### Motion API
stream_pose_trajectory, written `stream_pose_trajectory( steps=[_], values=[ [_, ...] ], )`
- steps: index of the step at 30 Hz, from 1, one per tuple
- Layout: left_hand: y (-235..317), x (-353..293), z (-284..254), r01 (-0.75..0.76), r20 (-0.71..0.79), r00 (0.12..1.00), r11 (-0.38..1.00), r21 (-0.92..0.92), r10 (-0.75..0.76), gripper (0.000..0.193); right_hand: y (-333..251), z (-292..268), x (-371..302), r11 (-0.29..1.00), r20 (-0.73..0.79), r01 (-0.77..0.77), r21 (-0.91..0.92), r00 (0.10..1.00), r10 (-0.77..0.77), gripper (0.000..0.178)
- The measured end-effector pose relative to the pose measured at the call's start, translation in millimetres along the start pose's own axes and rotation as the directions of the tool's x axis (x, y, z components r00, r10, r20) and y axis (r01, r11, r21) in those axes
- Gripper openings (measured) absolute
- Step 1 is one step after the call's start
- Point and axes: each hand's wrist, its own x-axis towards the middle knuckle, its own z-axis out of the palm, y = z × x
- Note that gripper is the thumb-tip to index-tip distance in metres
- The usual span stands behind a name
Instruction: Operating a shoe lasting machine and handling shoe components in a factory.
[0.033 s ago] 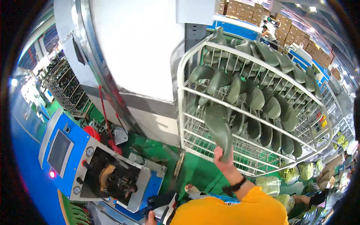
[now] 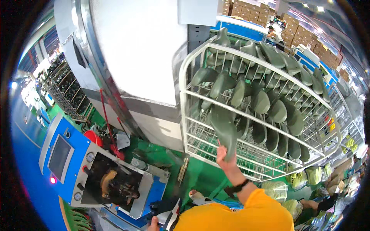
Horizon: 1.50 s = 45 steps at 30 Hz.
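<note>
My right hand (image 2: 226, 157) is closed around the narrow lower end of a dark green shoe last (image 2: 224, 129). The last stands upright against the white wire rack (image 2: 184, 115), its upper part reaching in under a rail. Whether it rests on the rack I cannot tell. More green lasts (image 2: 260, 101) hang in rows along the rack's levels. At the bottom edge my left hand (image 2: 154, 224) shows only in part, closed on a dark and white shoe upper (image 2: 169, 216) with a touch of red.
To the left stands a blue machine (image 2: 58, 125) with a screen, gauges and a brown curved part (image 2: 107, 181) inside. A red bucket (image 2: 93, 138) and a red rope (image 2: 105, 115) are behind it. Bags of yellow-green items (image 2: 306, 179) lie right of the rack. A person (image 2: 276, 35) is far back.
The view has shifted slightly. My right hand, still on the shoe last, has moved a little left and up. My left hand looks unchanged.
</note>
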Motion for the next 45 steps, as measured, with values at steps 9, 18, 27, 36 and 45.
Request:
stream_pose_trajectory(
  steps=[9, 18, 27, 36, 45],
  values=[
    [11.9, -32.5, -12.2, -0.328, -0.156, 0.932, 0.944, 0.023, 0.327, 0.043, -35.2, 34.2, 134.6, 0.991, 0.068, 0.118, -0.059, 0.991, -0.114, 0.029],
    [-212.9, -88.0, -134.8, -0.831, -0.875, 0.47, 0.391, -0.396, 0.115, 0.03, 172.4, -40.6, 84.1, 0.235, -0.389, -0.33, -0.914, 0.878, -0.279, 0.019],
    [-336.1, 31.2, -190.8, 0.23, -0.874, 0.485, 0.964, 0.132, 0.004, 0.037, 571.3, -39.1, 58.3, -0.285, 0.45, 0.912, -0.296, 0.396, 0.8, 0.038],
    [-348.4, 100.9, -445.3, -0.443, -0.908, 0.419, 0.868, -0.223, -0.019, 0.064, 711.7, -114.7, 105.7, -0.412, 0.674, 0.804, 0.429, 0.019, 0.738, 0.05],
    [-374.8, 263.3, -590.9, 0.097, -0.969, 0.239, 0.995, -0.031, -0.054, 0.091, 701.3, -120.6, 100.7, -0.492, 0.603, 0.711, 0.503, 0.119, 0.789, 0.05]
  ],
)
